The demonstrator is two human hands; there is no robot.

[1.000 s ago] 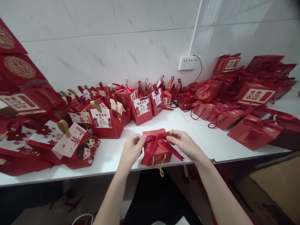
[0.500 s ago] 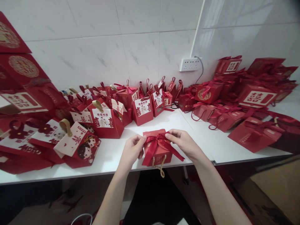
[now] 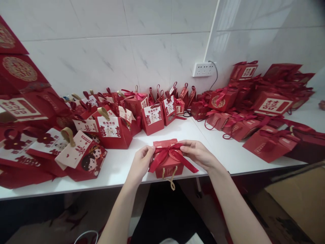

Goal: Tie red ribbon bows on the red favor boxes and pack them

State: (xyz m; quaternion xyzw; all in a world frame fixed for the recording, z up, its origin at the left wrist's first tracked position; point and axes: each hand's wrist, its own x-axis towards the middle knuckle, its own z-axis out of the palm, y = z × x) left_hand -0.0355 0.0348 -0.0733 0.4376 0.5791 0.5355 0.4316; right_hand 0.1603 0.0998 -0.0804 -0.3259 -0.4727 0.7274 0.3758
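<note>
The left tail of the glossy red satin bow has swung outward, toward the left hand. That and the right hand, equally near, apparently pinch its opposite sides; its long axis spans between them, atop the square-edged red cardboard box with twisted gold rope handle.

1. A glossy white wall of grey-veined tiles rises behind the smooth white table, crossed by thin joint lines.
2. A white rectangular socket strip is mounted above the table's back edge, a thin dark cable at its right end.
3. A narrow white strip runs up from it.
4. Pale striped reflections shine on the tiles, upper right.
5. Below the table's front edge, it is dim.
</note>
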